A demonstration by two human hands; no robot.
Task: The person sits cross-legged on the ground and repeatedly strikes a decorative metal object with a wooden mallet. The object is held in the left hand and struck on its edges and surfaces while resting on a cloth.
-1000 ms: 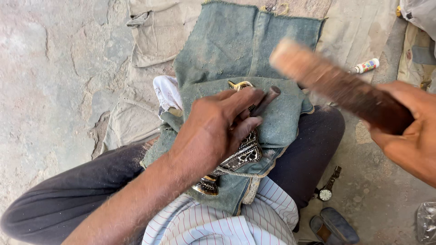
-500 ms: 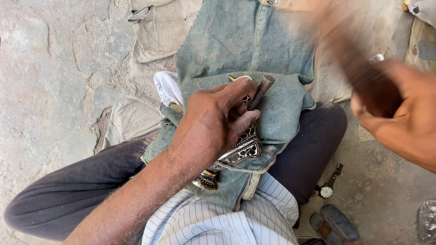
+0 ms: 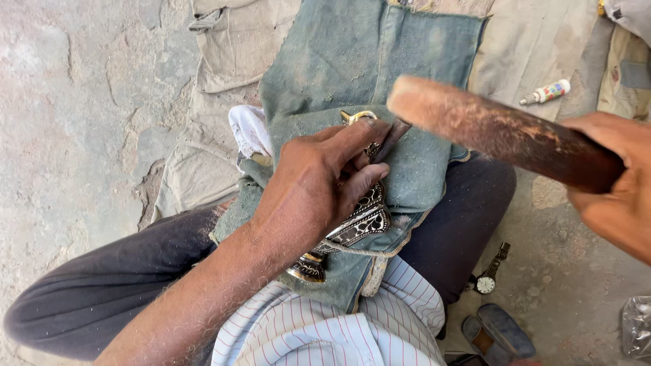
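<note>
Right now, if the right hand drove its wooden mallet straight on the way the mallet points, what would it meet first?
Probably the dark punch held by the left hand against the decorated metal piece on the denim cloth. The wooden mallet in the right hand points toward it, though depth is unclear.

We see the thick brown wooden club (image 3: 502, 135) in the right hand (image 3: 614, 193) swung back out to the left (half a second ago it was a raised blur at far right), its pale blunt end now just right of the small dark metal punch (image 3: 388, 139).
</note>
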